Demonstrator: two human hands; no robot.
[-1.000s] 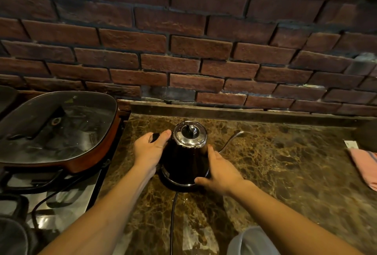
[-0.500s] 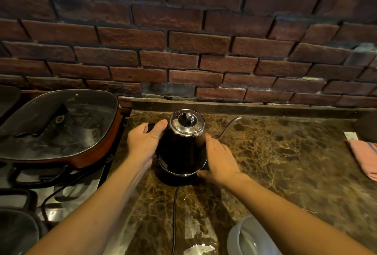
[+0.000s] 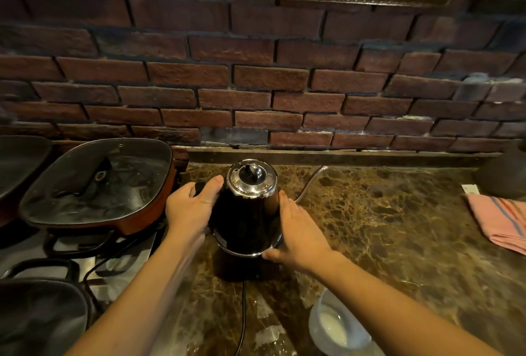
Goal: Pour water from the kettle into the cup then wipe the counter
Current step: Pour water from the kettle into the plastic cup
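A black gooseneck kettle [image 3: 247,213] with a chrome lid stands at the back of the marble counter [image 3: 384,227], its thin spout pointing right. It hovers just above its dark base [image 3: 242,268]. My left hand [image 3: 190,207] is closed around the handle on the kettle's left side. My right hand [image 3: 299,230] lies flat against the kettle's right wall, thumb under the lower rim. A white cup [image 3: 336,324] sits near the front edge, partly hidden by my right forearm. A pink striped cloth [image 3: 503,221] lies at the far right.
A red electric skillet with a glass lid [image 3: 94,184] sits on the stove to the left, over black grates. A dark pan [image 3: 37,318] is at the bottom left. The kettle's cord [image 3: 243,315] runs toward me. A brick wall rises behind; a dark round object [image 3: 503,176] stands by the cloth.
The kettle has risen a little off its base with both hands still on it. My view has tilted, showing more of the cup and the cloth.
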